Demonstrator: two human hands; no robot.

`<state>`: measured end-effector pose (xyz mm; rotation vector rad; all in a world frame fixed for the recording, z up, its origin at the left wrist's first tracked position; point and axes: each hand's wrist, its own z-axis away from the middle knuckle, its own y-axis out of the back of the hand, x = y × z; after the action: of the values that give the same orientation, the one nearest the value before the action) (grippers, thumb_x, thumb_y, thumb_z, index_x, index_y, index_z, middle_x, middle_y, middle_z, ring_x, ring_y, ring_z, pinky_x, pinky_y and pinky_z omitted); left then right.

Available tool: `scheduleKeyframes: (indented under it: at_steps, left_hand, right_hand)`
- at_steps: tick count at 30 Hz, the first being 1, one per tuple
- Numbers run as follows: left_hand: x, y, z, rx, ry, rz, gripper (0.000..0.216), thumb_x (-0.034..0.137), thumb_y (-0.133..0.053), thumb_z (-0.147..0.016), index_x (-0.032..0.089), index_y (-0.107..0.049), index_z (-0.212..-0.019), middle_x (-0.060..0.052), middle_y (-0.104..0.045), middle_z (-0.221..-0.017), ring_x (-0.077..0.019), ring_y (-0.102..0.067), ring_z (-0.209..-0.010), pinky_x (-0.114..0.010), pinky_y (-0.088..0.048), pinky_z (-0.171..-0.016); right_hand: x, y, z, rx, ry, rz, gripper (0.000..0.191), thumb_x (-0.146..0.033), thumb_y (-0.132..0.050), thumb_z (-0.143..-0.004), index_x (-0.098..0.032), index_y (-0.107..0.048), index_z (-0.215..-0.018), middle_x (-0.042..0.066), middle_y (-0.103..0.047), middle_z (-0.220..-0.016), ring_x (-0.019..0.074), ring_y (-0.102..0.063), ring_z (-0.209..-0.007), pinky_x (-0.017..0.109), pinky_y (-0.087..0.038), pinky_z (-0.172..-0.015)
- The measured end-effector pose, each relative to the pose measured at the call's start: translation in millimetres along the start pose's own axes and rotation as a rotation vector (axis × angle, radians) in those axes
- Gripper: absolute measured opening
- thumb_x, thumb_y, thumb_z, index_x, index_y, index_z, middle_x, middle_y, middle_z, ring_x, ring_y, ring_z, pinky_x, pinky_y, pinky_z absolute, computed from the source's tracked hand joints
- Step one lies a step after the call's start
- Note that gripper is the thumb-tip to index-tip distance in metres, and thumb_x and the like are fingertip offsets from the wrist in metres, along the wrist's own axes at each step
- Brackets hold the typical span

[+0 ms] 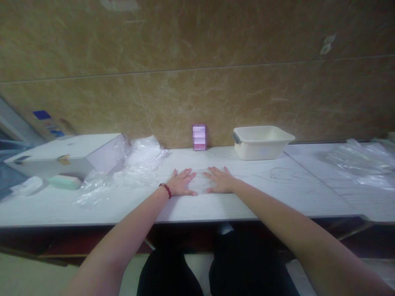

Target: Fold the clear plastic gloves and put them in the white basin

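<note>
My left hand [182, 183], a dark red bead bracelet [166, 190] at its wrist, lies flat with fingers spread. Across from it, my right hand [220, 180] is also flat and spread, its fingertips pointing inward. Between and partly under both palms is a thin, clear plastic piece [201, 183], perhaps a bag; its edges are hard to make out against the white wood-grain table [197, 209]. Neither hand grips anything. Behind them, a small pink and white card or phone-like thing [199, 137], blurred out, stands against the wall.
A cream plastic tub [259, 150] with a grey handle stands at the back right. Clear plastic bags [364, 162] lie far right. On the left are a white box [70, 150], crumpled clear plastic [142, 158], a pale green block [64, 182] and a white rounded object [31, 186].
</note>
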<state>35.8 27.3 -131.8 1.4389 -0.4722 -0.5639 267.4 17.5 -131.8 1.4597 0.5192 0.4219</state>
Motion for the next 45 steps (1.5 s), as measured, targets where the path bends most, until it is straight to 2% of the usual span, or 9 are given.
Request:
scheduleKeyframes:
  at_steps: [10, 19, 22, 25, 28, 31, 35, 40, 45]
  left_hand:
    - [-19, 6, 8, -0.044, -0.039, -0.002, 0.096, 0.07, -0.038, -0.054, 0.018, -0.009, -0.129, -0.012, -0.01, -0.135, -0.0289, -0.002, -0.122, -0.052, 0.003, -0.092]
    - [-21, 6, 11, -0.045, 0.002, 0.028, 0.1, 0.068, -0.045, -0.051, 0.015, -0.012, -0.129, -0.015, -0.01, -0.134, -0.0287, 0.001, -0.122, -0.047, 0.0, -0.095]
    - [-26, 3, 16, 0.004, 0.017, 0.113, 0.096, 0.065, -0.045, -0.055, 0.012, -0.012, -0.129, -0.015, -0.009, -0.134, -0.027, 0.002, -0.122, -0.043, -0.006, -0.097]
    - [-31, -1, 18, 0.104, 0.116, 0.266, 0.08, 0.055, -0.038, -0.069, 0.009, -0.01, -0.129, -0.014, -0.008, -0.134, -0.021, -0.003, -0.123, -0.034, -0.014, -0.098]
    - [-28, -2, 18, 0.186, 0.234, 0.36, 0.06, 0.037, -0.031, -0.077, 0.01, -0.014, -0.128, -0.009, -0.014, -0.134, -0.0149, -0.012, -0.122, -0.029, -0.017, -0.098]
    - [-16, 3, 14, 0.212, 0.262, 0.386, 0.054, 0.025, -0.03, -0.076, 0.011, -0.02, -0.127, -0.007, -0.023, -0.132, -0.0138, -0.019, -0.121, -0.029, -0.019, -0.098]
    - [12, 11, 12, 0.224, 0.221, 0.379, 0.053, 0.022, -0.03, -0.075, 0.01, -0.023, -0.126, -0.007, -0.031, -0.129, -0.0147, -0.029, -0.116, -0.028, -0.025, -0.096]
    - [58, 9, 20, 0.216, 0.122, 0.257, 0.05, 0.03, -0.032, -0.076, 0.01, -0.031, -0.122, -0.009, -0.043, -0.12, -0.0185, -0.038, -0.11, -0.033, -0.024, -0.096]
    - [88, -1, 23, 0.263, 0.11, 0.13, 0.057, 0.038, -0.038, -0.072, 0.01, -0.03, -0.121, -0.012, -0.038, -0.123, -0.0225, -0.031, -0.114, -0.038, -0.02, -0.097]
  right_hand:
    - [29, 2, 15, -0.036, 0.024, 0.017, 0.08, -0.07, -0.034, -0.06, -0.033, -0.01, -0.127, 0.007, -0.005, -0.136, 0.0344, 0.0, -0.12, 0.062, 0.002, -0.083]
    - [34, 3, 20, -0.03, 0.041, 0.032, 0.084, -0.07, -0.037, -0.059, -0.03, -0.01, -0.128, 0.008, -0.007, -0.135, 0.033, 0.003, -0.12, 0.06, 0.002, -0.086]
    - [29, 8, 29, 0.029, 0.035, 0.025, 0.086, -0.068, -0.036, -0.061, -0.025, -0.009, -0.129, 0.009, -0.009, -0.135, 0.0318, 0.004, -0.121, 0.058, 0.001, -0.088]
    - [17, 14, 43, 0.158, 0.075, 0.03, 0.074, -0.06, -0.038, -0.067, -0.021, -0.021, -0.128, 0.009, -0.023, -0.131, 0.0279, -0.005, -0.121, 0.054, 0.002, -0.092]
    - [2, 19, 55, 0.256, 0.212, 0.068, 0.045, -0.044, -0.041, -0.074, -0.023, -0.045, -0.114, 0.006, -0.046, -0.115, 0.0226, -0.022, -0.117, 0.05, 0.004, -0.094]
    - [-8, 20, 59, 0.289, 0.309, 0.119, 0.026, -0.03, -0.041, -0.076, -0.025, -0.057, -0.096, 0.003, -0.057, -0.098, 0.0191, -0.035, -0.109, 0.049, 0.004, -0.095]
    - [-11, 17, 54, 0.315, 0.322, 0.185, 0.022, -0.026, -0.04, -0.077, -0.024, -0.061, -0.085, 0.001, -0.06, -0.085, 0.0186, -0.039, -0.103, 0.049, 0.004, -0.095]
    - [-11, 15, 49, 0.333, 0.338, 0.239, 0.025, -0.02, -0.036, -0.078, -0.021, -0.061, -0.078, 0.002, -0.061, -0.079, 0.0157, -0.045, -0.094, 0.045, 0.0, -0.096]
    - [-13, 16, 48, 0.355, 0.319, 0.214, 0.02, -0.02, -0.039, -0.075, -0.018, -0.059, -0.075, 0.004, -0.059, -0.079, 0.0155, -0.046, -0.088, 0.04, -0.013, -0.094]
